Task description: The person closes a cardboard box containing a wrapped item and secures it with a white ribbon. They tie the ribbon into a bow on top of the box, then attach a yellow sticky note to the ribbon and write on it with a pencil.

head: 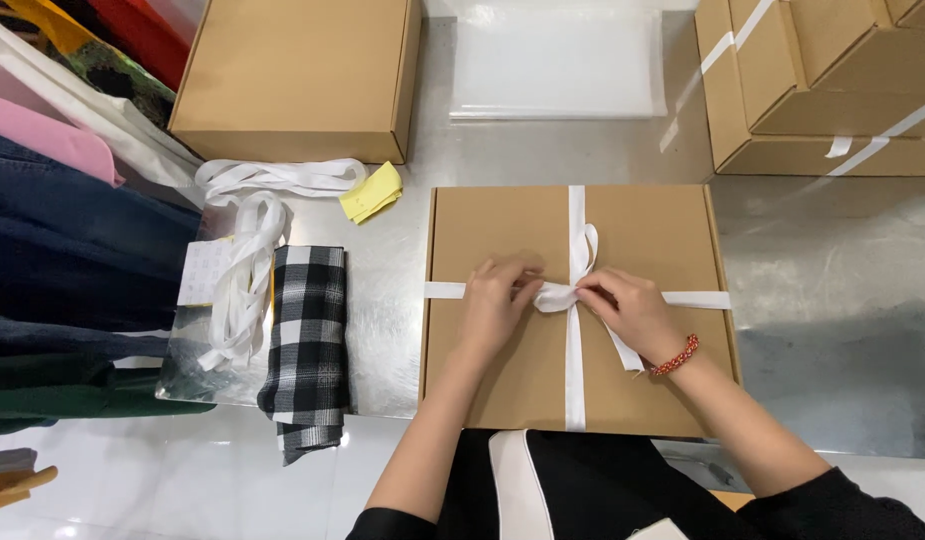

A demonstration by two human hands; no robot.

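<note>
Left hand (494,300) and right hand (630,312) meet at the middle of the flat cardboard box (502,390), both pinched narrow on the white ribbon (575,370) right at the point where its two bands cross. The left hand's fingertips close on the small knot or loop just to their right; the right hand grips the same bunch from the other side, so the knot sits squarely between them — neither hand is nearer. One band runs the long way across the lid, left to right; the other runs from the far edge toward the person, and the crossing lies a little right of the box's centre. A loose ribbon tail rises from the knot toward the far edge, another trails down past the right wrist, which wears a red bead bracelet (675,356). The box lies flat on the shiny desk (832,300), its near edge against the person's lap. To the left — well apart from the hands — lie a folded black-and-white checked cloth (306,350), a heap of spare white ribbon (252,230) and a yellow paper slip (374,192). More cardboard boxes (300,75) stand at the far side.
</note>
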